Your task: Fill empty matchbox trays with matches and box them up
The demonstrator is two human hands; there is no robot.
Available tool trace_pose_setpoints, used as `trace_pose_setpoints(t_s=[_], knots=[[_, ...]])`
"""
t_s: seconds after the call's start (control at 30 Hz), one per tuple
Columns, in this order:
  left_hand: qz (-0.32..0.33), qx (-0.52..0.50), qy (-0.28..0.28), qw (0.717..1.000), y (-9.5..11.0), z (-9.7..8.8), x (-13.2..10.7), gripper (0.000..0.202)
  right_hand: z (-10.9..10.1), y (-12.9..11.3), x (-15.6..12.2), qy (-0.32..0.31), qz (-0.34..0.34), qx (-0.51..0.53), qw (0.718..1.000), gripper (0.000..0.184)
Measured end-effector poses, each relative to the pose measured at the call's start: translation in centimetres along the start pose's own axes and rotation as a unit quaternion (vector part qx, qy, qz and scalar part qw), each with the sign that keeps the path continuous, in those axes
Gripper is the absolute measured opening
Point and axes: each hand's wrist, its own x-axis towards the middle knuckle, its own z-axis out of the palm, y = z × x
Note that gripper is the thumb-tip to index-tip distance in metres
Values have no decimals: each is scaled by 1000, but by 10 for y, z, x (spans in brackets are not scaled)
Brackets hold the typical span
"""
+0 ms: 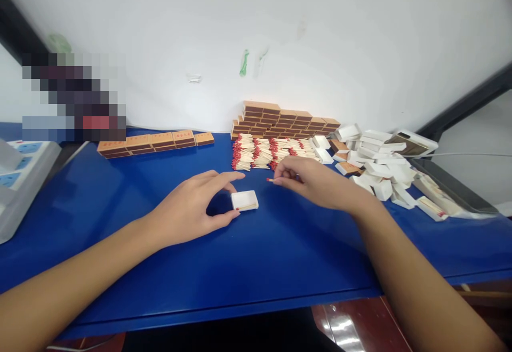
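Observation:
A small white matchbox tray [245,200] lies on the blue table, and a matchstick [247,207] with a red head rests along its near side. My left hand [196,202] steadies the tray from the left: the thumb touches its near corner, other fingers are behind its left end, and the index finger stretches out above it. To the right of the tray, my right hand [306,178] pinches matches [270,180] between thumb and fingertips; red heads point left, and how many I cannot tell. Just behind that hand is a pile of loose red-headed matches [262,153].
Behind the pile, closed matchboxes [276,120] are stacked against the white wall. A row of matchboxes [152,142] stands at the back left. White trays [384,162] are heaped at the right, near a phone [414,143] and a dark bin [456,184]. A power strip [24,181] lies far left.

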Motion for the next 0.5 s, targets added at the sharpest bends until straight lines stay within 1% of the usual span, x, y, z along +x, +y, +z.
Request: trace_pose_setpoints(t_s=[0.1, 0.2, 0.27, 0.37, 0.43, 0.5], knots=[[22, 10, 10, 1000, 2, 3, 1, 58, 13, -29, 1, 1, -57, 25, 998, 18], [38, 21, 28, 999, 3, 4, 1, 53, 25, -47, 1, -17, -78, 18, 997, 12], [47, 27, 37, 998, 2, 4, 1, 53, 32, -52, 2, -27, -74, 3, 997, 11], [52, 30, 36, 998, 2, 4, 1, 53, 38, -54, 3, -34, -68, -23, 997, 12], [46, 29, 35, 998, 3, 4, 1, 53, 35, -53, 4, -36, -73, -28, 996, 11], [38, 26, 31, 998, 3, 3, 1, 54, 25, -47, 2, -27, -83, -18, 996, 12]])
